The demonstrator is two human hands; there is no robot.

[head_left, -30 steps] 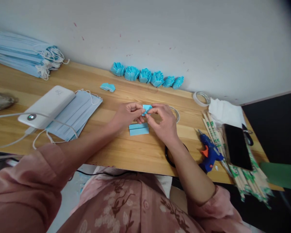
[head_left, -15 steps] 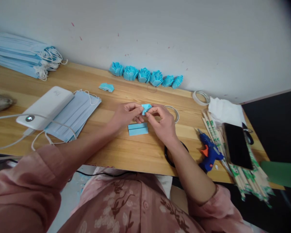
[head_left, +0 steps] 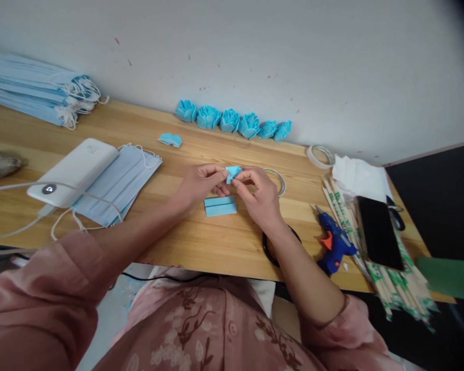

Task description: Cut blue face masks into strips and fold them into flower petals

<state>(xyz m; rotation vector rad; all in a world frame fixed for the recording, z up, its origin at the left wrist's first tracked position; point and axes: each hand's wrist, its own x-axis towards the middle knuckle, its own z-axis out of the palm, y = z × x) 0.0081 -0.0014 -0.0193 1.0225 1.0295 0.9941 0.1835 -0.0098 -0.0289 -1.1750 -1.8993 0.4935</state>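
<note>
Between my two hands is a small folded piece of blue mask fabric [head_left: 233,173], held just above the table. My left hand [head_left: 201,184] pinches its left side with thumb and fingertips. On the right side, my right hand [head_left: 260,195] closes its thumb and index finger on the same piece. A flat blue folded strip [head_left: 220,206] with a dark line along it lies on the wood below my fingers. Farther back and left rests another small folded blue piece [head_left: 170,139]. Behind my right hand, a tape roll [head_left: 277,181] is partly covered.
Several blue fabric flowers [head_left: 229,120] line the wall. Left are a power bank [head_left: 72,172], loose masks [head_left: 118,183] and a mask stack [head_left: 27,87]. Right are a blue glue gun [head_left: 333,241], a phone [head_left: 379,233], wrapped chopsticks [head_left: 394,288] and another tape roll [head_left: 320,156].
Both hands keep nearly the same pose on the folded blue piece. The whole view has shifted very slightly.
</note>
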